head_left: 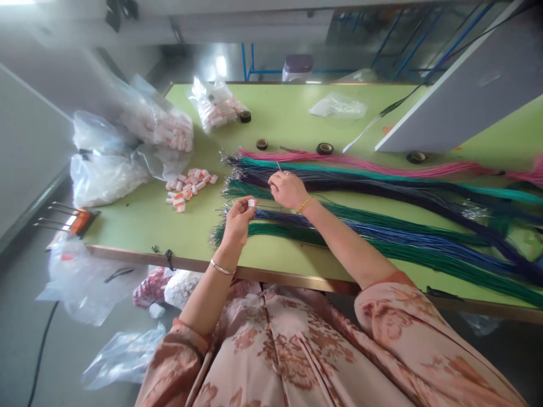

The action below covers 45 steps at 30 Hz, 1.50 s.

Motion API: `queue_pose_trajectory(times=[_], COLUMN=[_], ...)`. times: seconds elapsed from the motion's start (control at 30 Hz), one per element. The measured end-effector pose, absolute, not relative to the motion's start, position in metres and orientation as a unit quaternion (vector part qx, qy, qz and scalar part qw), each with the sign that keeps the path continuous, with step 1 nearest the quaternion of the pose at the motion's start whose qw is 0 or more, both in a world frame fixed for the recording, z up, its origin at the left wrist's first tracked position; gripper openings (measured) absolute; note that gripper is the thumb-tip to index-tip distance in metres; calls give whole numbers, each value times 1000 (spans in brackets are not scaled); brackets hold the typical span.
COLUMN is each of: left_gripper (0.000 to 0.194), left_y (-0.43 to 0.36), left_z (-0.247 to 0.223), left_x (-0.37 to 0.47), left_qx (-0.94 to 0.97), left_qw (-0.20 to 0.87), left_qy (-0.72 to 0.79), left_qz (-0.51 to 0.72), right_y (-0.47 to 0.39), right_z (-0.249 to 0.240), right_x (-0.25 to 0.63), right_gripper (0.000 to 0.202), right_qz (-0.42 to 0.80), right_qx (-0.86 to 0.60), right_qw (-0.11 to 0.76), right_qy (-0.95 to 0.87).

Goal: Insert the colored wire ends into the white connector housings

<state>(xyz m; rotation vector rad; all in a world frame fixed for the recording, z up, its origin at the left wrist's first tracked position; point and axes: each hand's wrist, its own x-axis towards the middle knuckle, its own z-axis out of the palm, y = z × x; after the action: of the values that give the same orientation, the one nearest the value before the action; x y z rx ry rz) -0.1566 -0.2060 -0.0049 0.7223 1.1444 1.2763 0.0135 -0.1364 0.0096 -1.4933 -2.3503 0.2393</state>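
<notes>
My left hand (pixel 240 219) is closed around a small white connector housing (pixel 251 203), which shows between thumb and fingers. To its right, my right hand (pixel 288 190) is pinched shut over the dark wires; a thin wire (pixel 279 166) sticks up beside its fingers. Beneath and beside both hands run long bundles of wires: a pink bundle (pixel 365 162), a teal bundle (pixel 424 173), a black bundle (pixel 394 188), a blue bundle (pixel 382 230) and a green bundle (pixel 407 255). Their metal-tipped ends lie toward the left. Loose white and orange connector housings (pixel 189 186) form a pile left of my hands.
Bags of housings (pixel 216 107) and clear plastic bags (pixel 106 175) stand at the back and left of the green table (pixel 203 232). Black tape rolls (pixel 324 148) lie behind the wires. An orange pronged fixture (pixel 80 221) sits at the left edge. A grey panel (pixel 462 85) rises at right.
</notes>
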Motion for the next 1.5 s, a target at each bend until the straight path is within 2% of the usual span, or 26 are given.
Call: queue_pose_trajectory(times=[0.13, 0.4, 0.6, 0.83, 1.03, 1.13, 1.37, 1.5], left_gripper=[28, 19, 11, 17, 21, 20, 19, 20], left_y=[-183, -142, -144, -151, -159, -161, -160, -158], left_z=[-1, -13, -5, 0, -3, -4, -9, -11], left_x=[-153, -144, -146, -138, -141, -144, -150, -152], left_qx=[412, 542, 612, 650, 652, 660, 683, 662], left_qw=[553, 495, 443, 379, 382, 382, 371, 401], left_qy=[518, 559, 563, 572, 563, 561, 550, 555], left_qz=[506, 387, 336, 326, 335, 322, 305, 305], right_y=[-130, -153, -111, -51, -26, -21, -25, -47], right_z=[-1, -3, 12, 4, -8, -5, 16, 4], right_x=[14, 16, 22, -17, -28, -24, 53, 93], right_gripper=[29, 25, 27, 27, 28, 26, 26, 21], right_qz=[21, 17, 84, 61, 56, 84, 140, 137], right_qx=[-535, -510, -531, -530, -600, -590, -554, -571], right_qw=[76, 71, 128, 53, 84, 99, 309, 260], right_qy=[-841, -857, -833, -844, -794, -797, -760, -766])
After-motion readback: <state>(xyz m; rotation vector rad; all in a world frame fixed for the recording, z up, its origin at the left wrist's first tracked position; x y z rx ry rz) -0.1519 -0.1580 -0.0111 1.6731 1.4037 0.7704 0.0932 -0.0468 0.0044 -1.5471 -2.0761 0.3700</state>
